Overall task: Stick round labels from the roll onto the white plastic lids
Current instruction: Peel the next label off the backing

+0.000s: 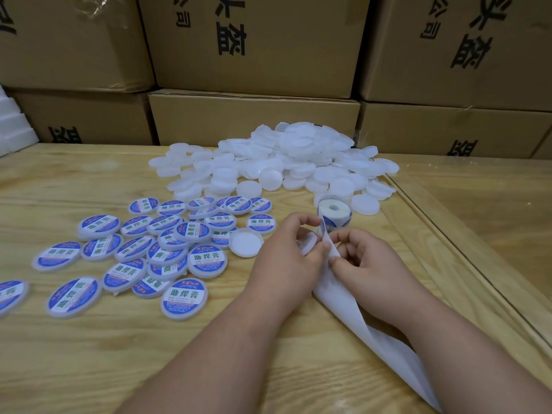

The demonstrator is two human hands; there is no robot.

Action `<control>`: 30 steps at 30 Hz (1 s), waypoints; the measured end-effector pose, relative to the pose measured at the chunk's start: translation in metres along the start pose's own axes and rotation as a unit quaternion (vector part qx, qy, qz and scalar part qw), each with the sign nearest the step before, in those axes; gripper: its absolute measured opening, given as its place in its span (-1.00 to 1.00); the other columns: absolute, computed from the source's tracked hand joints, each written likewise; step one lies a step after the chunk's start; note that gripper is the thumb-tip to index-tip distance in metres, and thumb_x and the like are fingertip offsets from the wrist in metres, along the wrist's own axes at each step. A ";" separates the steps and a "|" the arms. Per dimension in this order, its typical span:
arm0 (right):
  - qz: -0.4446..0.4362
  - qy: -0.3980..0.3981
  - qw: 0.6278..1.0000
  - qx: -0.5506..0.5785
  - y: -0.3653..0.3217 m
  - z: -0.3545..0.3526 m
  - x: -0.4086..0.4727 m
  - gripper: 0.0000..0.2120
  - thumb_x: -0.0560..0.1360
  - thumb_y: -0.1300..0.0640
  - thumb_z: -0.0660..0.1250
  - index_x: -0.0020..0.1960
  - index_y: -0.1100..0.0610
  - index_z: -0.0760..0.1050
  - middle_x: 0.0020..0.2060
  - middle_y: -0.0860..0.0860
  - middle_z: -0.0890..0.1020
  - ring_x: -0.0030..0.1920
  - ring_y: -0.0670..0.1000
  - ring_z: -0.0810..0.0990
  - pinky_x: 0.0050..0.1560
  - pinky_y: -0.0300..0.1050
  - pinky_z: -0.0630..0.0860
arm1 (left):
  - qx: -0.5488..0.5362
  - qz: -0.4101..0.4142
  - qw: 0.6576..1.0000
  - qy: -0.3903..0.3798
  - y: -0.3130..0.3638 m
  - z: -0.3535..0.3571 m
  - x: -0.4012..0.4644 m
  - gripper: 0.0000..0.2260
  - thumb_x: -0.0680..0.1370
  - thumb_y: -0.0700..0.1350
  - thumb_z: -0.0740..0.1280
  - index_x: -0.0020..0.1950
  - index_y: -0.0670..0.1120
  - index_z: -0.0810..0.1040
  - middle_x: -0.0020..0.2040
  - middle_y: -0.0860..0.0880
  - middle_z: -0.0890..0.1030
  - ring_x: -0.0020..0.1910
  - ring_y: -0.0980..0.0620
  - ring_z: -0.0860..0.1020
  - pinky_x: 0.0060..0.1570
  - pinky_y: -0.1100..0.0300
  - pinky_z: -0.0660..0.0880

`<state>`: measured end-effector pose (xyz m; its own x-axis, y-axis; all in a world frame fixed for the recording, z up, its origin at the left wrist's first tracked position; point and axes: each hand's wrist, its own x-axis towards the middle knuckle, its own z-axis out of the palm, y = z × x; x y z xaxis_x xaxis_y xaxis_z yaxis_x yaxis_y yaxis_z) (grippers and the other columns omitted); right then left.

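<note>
A roll of round labels (334, 215) stands on the wooden table (89, 354), just beyond my hands. Its white backing strip (367, 330) trails toward me between my forearms. My left hand (286, 258) holds a white plastic lid (307, 243) and touches the strip near the roll. My right hand (367, 261) pinches the strip close to the roll. A heap of plain white lids (283, 162) lies behind the roll. Several labelled lids (167, 246) with blue and white stickers are spread at the left. One unlabelled lid (245, 242) lies upturned beside my left hand.
Stacked cardboard boxes (254, 46) wall off the back of the table. A raised wooden edge (466, 258) runs diagonally at the right. White foam pieces (12, 127) sit at the far left.
</note>
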<state>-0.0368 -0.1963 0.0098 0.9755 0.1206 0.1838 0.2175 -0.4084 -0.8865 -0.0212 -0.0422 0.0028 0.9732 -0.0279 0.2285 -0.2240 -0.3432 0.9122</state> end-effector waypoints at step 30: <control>-0.002 0.022 1.000 0.008 -0.005 0.000 0.000 -0.72 0.32 0.13 0.22 -0.05 -0.07 0.59 -0.41 -0.07 0.44 -0.42 -0.09 0.36 -0.38 -0.30 0.31 | -0.018 -0.004 1.000 0.023 0.004 -0.001 0.000 -0.85 0.56 -0.07 0.37 -0.01 0.21 0.56 -0.08 0.24 0.62 -0.13 0.34 0.56 -0.22 0.50 0.41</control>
<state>-0.0379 -0.1945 0.0138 0.9751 0.0817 0.2061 0.2215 -0.3934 -0.8923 -0.0221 -0.0424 0.0074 0.9717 0.0175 0.2357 -0.2190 -0.3086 0.9257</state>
